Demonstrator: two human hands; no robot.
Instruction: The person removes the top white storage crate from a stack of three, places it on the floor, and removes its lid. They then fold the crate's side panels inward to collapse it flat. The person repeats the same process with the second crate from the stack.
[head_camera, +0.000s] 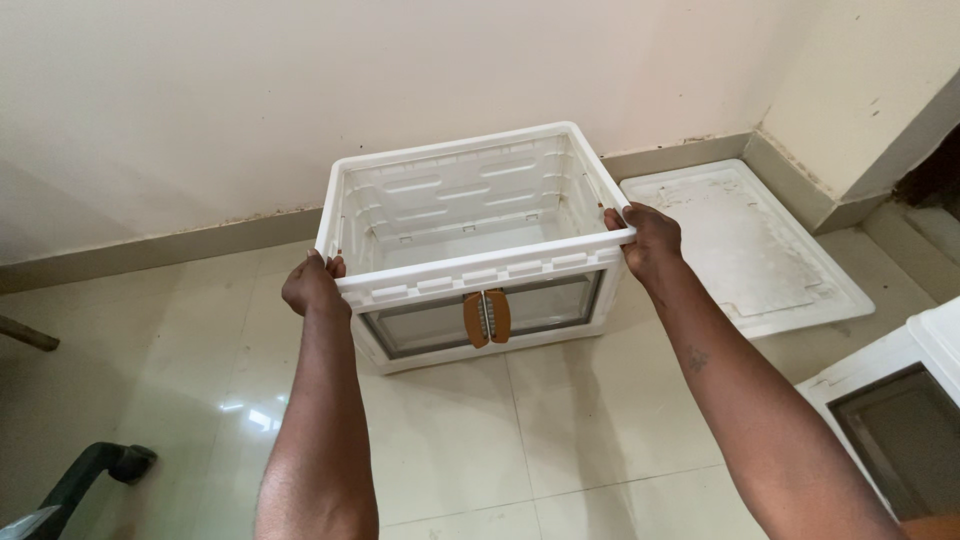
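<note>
**Empty white crate, gripped at both front corners**

Starting on the left: the left hand (313, 285) is curled shut around the front-left corner of the crate's (470, 200) top rim, fingers wrapped over the edge. The crate itself is a white plastic folding box, open on top and empty, with a clear front panel and a pair of tan door handles (486, 317) in the middle. It sits on the tiled floor (450, 450), close to the wall (300, 90), or maybe just lifted, can't tell. I'd guess it's light but a bit flexy, since the walls are thin ribbed panels, so the thick rim is the sane place to hold it, not the clear door. The right hand (648, 238) is closed on the front-right corner the same way. Further right, a flat white lid (760, 250) lies on the floor.
</note>
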